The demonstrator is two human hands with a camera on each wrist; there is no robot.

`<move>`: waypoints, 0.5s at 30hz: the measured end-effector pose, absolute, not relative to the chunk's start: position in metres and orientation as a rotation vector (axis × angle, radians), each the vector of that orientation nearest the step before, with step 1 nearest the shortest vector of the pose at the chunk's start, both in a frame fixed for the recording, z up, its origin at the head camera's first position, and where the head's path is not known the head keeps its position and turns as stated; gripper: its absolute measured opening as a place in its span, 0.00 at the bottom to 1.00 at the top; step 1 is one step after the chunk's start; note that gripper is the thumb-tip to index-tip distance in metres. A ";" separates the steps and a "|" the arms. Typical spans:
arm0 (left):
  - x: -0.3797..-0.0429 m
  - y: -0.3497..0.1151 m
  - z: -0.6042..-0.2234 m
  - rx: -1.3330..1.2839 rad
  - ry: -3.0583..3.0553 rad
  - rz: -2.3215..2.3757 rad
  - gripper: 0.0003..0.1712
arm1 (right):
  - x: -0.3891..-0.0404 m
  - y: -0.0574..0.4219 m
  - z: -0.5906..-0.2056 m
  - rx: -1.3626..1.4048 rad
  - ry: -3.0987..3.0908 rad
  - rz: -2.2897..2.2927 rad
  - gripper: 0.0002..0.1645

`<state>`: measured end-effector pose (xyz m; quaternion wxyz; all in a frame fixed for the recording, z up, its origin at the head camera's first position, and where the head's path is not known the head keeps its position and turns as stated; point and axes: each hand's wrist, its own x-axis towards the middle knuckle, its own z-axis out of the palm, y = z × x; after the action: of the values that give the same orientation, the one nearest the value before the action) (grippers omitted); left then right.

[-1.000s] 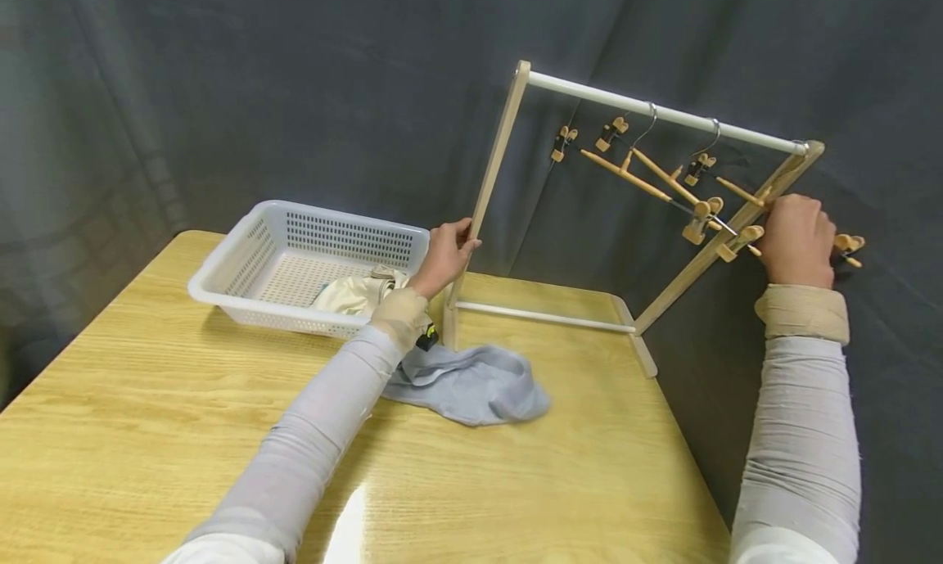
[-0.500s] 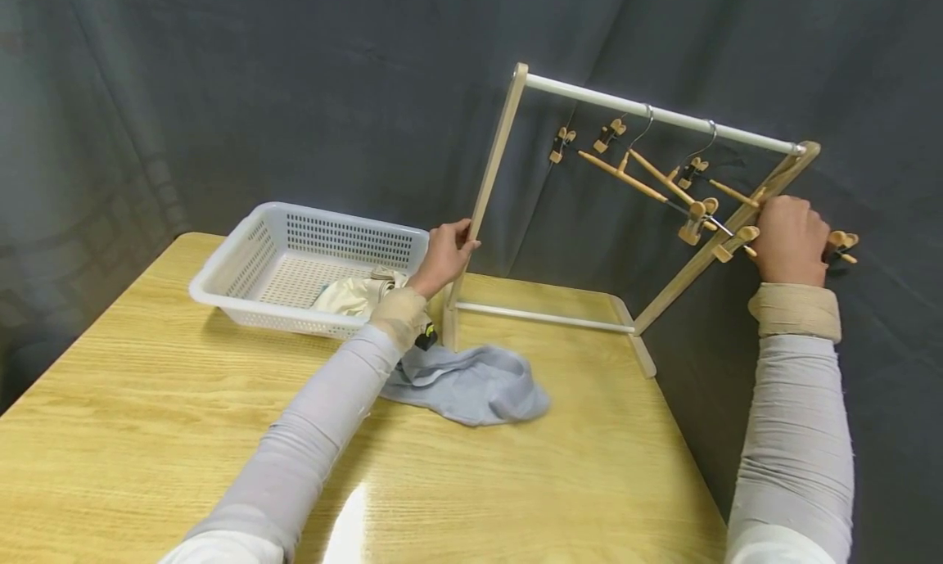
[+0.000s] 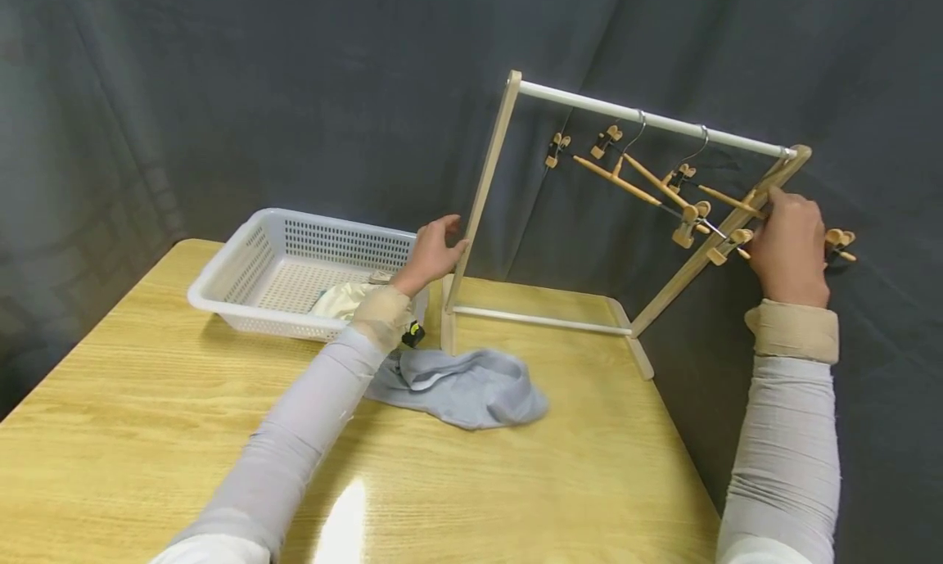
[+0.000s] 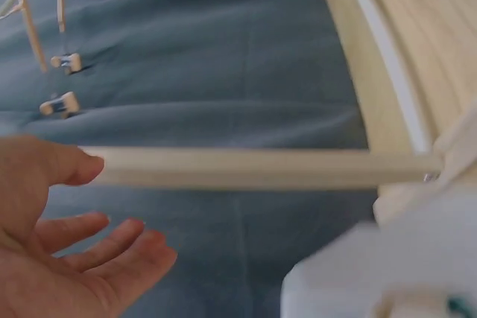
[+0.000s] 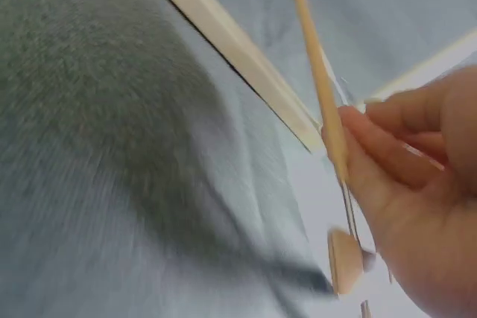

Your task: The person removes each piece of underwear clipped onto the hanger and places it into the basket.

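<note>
A small clothes rack with pale wooden posts (image 3: 489,179) and a white top rail (image 3: 656,120) stands on the table. My left hand (image 3: 430,251) is beside the left post, its fingers spread, its thumb at the post in the left wrist view. My right hand (image 3: 791,241) is by the right post (image 3: 685,277), fingers loosely bent; its fingertips lie near the post and a wooden hanger bar (image 5: 320,72), contact unclear. Clip hangers (image 3: 619,179) with wooden clips (image 3: 685,227) hang from the rail. A grey-blue cloth (image 3: 471,392) lies crumpled in front of the rack.
A white perforated basket (image 3: 221,286) left of the rack holds a cream cloth (image 3: 342,300), partly behind the left wrist. Dark curtains (image 3: 331,97) hang behind and to the right. The wooden table (image 3: 516,490) ends near the rack's right foot (image 3: 641,358).
My left hand has loosened from the left post, its fingers now spread. My right hand has drawn down slightly with its fingers extending. The rack stays in place; the view has shifted slightly.
</note>
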<state>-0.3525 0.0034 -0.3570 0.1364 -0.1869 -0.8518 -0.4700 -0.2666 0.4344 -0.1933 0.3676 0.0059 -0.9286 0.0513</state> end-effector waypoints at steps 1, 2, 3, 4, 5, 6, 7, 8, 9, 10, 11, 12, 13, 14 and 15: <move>-0.350 -0.002 -0.355 -0.550 -2.465 -1.352 0.30 | -0.262 0.431 -0.194 0.031 -2.355 0.160 0.21; -0.348 -0.008 -0.352 -0.561 -2.460 -1.338 0.30 | -0.257 0.427 -0.195 0.036 -2.332 0.182 0.23; -0.345 -0.015 -0.349 -0.577 -2.449 -1.325 0.30 | -0.251 0.423 -0.197 0.042 -2.297 0.204 0.26; -0.342 -0.022 -0.346 -0.587 -2.445 -1.312 0.29 | -0.245 0.418 -0.199 0.044 -2.261 0.228 0.28; -0.338 -0.029 -0.344 -0.595 -2.441 -1.283 0.29 | -0.237 0.414 -0.203 0.042 -2.212 0.245 0.28; -0.335 -0.036 -0.342 -0.604 -2.432 -1.250 0.29 | -0.229 0.409 -0.206 0.027 -2.166 0.260 0.28; -0.331 -0.044 -0.340 -0.604 -2.429 -1.206 0.29 | -0.221 0.404 -0.210 0.016 -2.121 0.274 0.28; -0.328 -0.053 -0.340 -0.603 -2.422 -1.150 0.28 | -0.212 0.399 -0.215 -0.001 -2.078 0.283 0.26; -0.325 -0.062 -0.340 -0.600 -2.411 -1.092 0.27 | -0.203 0.394 -0.220 -0.009 -2.031 0.291 0.25; -0.321 -0.072 -0.342 -0.592 -2.402 -1.023 0.27 | -0.194 0.388 -0.226 -0.019 -1.994 0.298 0.23; -0.318 -0.082 -0.344 -0.579 -2.387 -0.949 0.26 | -0.185 0.382 -0.232 -0.023 -1.964 0.300 0.21; -0.314 -0.093 -0.347 -0.561 -2.368 -0.886 0.25 | -0.176 0.376 -0.239 -0.009 -1.944 0.296 0.20; -0.310 -0.105 -0.351 -0.534 -2.351 -0.817 0.24 | -0.168 0.370 -0.246 0.018 -1.937 0.287 0.19; -0.306 -0.118 -0.354 -0.508 -2.326 -0.764 0.23 | -0.161 0.361 -0.254 0.045 -1.935 0.284 0.18; -0.302 -0.131 -0.358 -0.477 -2.310 -0.725 0.23 | -0.155 0.353 -0.262 0.087 -1.939 0.287 0.17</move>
<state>-0.3016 -0.1309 -0.3579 0.3307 -0.1825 -0.8834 -0.2773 -0.1550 0.3530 -0.2616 0.5564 0.0367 -0.8212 0.1214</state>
